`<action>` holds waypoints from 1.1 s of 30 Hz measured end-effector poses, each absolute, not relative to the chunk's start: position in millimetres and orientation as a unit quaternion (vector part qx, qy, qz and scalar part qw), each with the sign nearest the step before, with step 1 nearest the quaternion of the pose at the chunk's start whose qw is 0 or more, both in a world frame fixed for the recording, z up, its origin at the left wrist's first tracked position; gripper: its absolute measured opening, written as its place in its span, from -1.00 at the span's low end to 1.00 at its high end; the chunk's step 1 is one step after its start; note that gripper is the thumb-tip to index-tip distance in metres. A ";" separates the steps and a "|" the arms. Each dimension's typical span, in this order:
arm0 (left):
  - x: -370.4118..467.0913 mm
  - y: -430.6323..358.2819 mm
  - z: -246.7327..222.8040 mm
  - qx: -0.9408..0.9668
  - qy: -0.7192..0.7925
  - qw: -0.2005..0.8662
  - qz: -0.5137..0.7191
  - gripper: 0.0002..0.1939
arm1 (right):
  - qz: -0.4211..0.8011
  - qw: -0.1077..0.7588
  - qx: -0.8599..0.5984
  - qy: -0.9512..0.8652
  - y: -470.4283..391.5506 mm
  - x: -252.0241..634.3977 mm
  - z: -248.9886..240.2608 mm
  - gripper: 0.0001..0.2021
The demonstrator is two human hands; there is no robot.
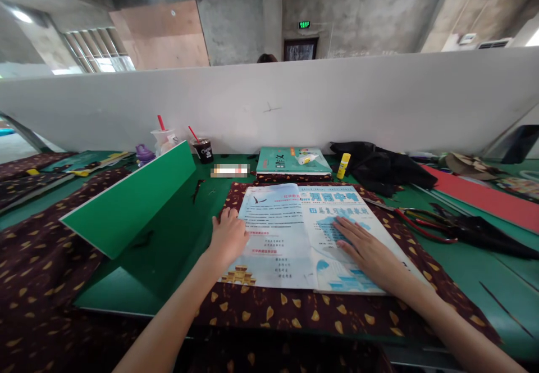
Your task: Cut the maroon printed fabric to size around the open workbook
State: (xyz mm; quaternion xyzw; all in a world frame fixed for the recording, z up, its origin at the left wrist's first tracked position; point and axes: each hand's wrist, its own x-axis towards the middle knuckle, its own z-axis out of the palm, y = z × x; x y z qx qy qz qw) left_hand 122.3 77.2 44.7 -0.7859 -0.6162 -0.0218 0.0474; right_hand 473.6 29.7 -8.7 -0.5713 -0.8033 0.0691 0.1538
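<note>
A magazine (273, 260) lies spread on a dark brown cloth with a yellow leaf pattern (269, 314). My left hand (231, 237) is at the left edge of its left page, fingers bent and closed over that edge; the thumb is mostly hidden. On the right page, under large blue lettering, my right hand (357, 245) rests palm down with fingers stretched out, holding nothing. Beyond the magazine is a green-covered book (269, 162), with a small white and yellow item (306, 160) on it. A yellow glue stick (343, 166) stands beside the book.
A green board (138, 193) stands tilted at left. Behind it are a black cup (204, 151) and a clear cup with a red straw (162, 140). Red-handled scissors (425, 230), black cloth (374, 162) and a red board (484, 199) lie right. A white partition (236, 103) closes the back.
</note>
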 end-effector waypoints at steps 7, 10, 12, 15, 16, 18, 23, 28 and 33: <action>109.3 85.8 57.5 -0.784 -0.619 0.047 -0.021 -0.69 | 0.076 0.162 -0.569 -0.803 29.8 474.5 -6.8 -0.35; 82.7 91.6 66.5 -0.761 -0.646 0.054 -0.035 -0.63 | 0.073 0.166 -0.564 -0.805 29.6 474.3 -6.5 -0.36; 68.2 93.6 70.7 -0.749 -0.659 0.052 -0.042 -0.62 | 0.071 0.165 -0.567 -0.804 29.5 474.0 -6.7 -0.33; 65.0 91.8 70.5 -0.760 -0.647 0.035 -0.047 -0.58 | 0.071 0.158 -0.572 -0.802 29.5 473.8 -7.6 -0.29; 69.5 90.1 68.8 -0.769 -0.637 0.027 -0.046 -0.57 | 0.069 0.158 -0.572 -0.802 29.5 473.8 -7.8 -0.29; 84.0 86.6 64.4 -0.785 -0.618 0.012 -0.036 -0.58 | 0.067 0.159 -0.570 -0.803 29.4 473.7 -7.5 -0.31; 121.3 86.0 58.1 -0.781 -0.624 0.011 0.012 -0.72 | 0.075 0.154 -0.574 -0.801 28.4 472.9 -3.8 -0.33; 139.7 96.1 59.4 -0.747 -0.661 0.016 0.070 -0.83 | 0.075 0.167 -0.570 -0.801 29.0 473.5 -4.0 -0.31; 128.5 99.4 70.5 -0.734 -0.673 0.016 0.090 -0.73 | 0.070 0.166 -0.567 -0.804 29.1 473.5 -4.4 -0.30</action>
